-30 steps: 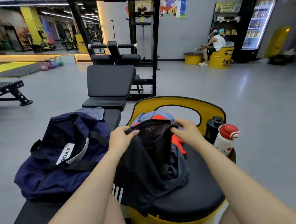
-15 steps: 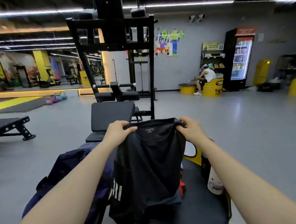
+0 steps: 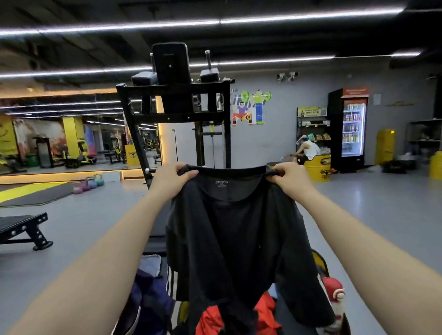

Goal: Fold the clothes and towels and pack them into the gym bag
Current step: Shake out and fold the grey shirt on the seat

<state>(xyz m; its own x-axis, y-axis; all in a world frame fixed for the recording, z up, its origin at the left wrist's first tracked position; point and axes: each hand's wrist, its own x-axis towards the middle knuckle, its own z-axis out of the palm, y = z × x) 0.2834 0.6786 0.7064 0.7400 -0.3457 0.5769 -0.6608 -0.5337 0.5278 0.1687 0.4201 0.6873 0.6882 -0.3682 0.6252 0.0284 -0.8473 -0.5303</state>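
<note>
Black shirt (image 3: 235, 234) between raised hands (image 3: 172, 182)

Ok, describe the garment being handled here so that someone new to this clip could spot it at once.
Start at the tall black weight machine in mid-frame; just below it the left hand and right hand grip a black sports shirt by its shoulders. It hangs open in the air, unlike the red garment crumpled beneath it and the navy gym bag at lower left.

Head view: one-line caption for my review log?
Both hands, left and right, hold a black shirt up by its collar above the navy gym bag.
</note>
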